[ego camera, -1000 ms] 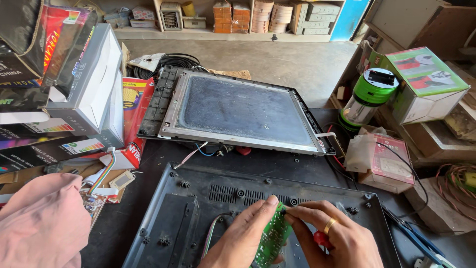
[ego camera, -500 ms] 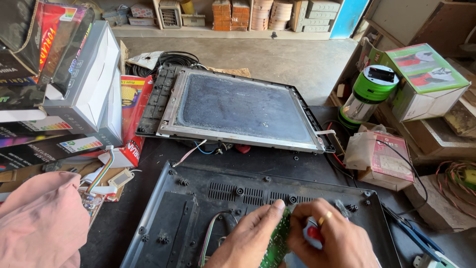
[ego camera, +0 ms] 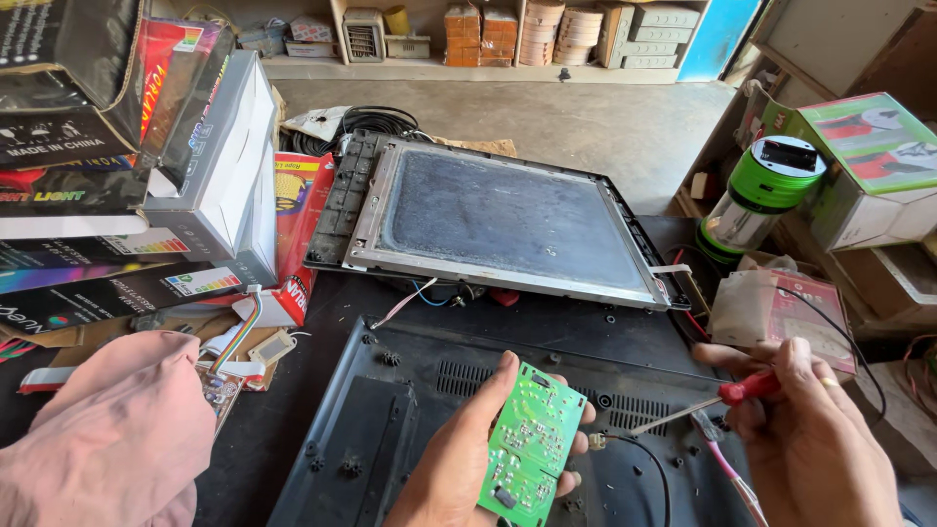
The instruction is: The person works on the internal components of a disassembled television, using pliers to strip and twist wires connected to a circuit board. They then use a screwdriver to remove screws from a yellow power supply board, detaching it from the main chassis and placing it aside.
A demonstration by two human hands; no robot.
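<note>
Head view: left hand (ego camera: 459, 459) grips circuit board (ego camera: 532, 444); right hand (ego camera: 815, 439) holds screwdriver (ego camera: 703, 405).

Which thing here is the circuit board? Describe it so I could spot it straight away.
Start at the big grey display panel lying flat in the middle, then drop to the black plastic back cover just below it. Over that cover the left hand holds up the circuit board. It is the only small bright green rectangle there, dotted with pale solder marks, while the right hand holds a red-handled screwdriver.
</note>
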